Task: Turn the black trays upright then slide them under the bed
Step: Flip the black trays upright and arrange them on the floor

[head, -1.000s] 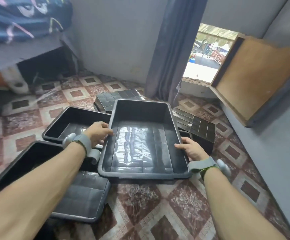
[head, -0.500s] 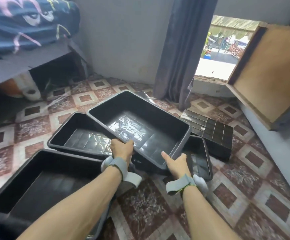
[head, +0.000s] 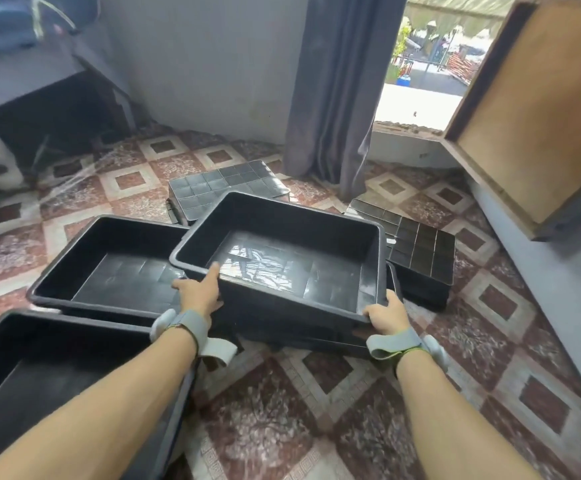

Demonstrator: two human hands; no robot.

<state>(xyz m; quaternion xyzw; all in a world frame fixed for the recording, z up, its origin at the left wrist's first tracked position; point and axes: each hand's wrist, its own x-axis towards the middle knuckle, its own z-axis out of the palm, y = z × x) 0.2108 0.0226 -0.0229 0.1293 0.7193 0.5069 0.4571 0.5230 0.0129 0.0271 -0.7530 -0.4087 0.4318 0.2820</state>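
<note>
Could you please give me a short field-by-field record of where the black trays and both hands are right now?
held tray: upright, tilted, off the floor
left hand: holds its near left corner
right hand: holds its near right corner
left tray: upright, on the floor beside it
near tray: upright, closest to camera
far tray: upside down, near the curtain
right tray: upside down, right of held tray
bed: far left, dark gap beneath

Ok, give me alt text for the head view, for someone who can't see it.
The person's left grip and right grip hold an upright black tray by its near corners. Two more upright trays sit to its left, two overturned trays behind it, the bed at upper left.
</note>
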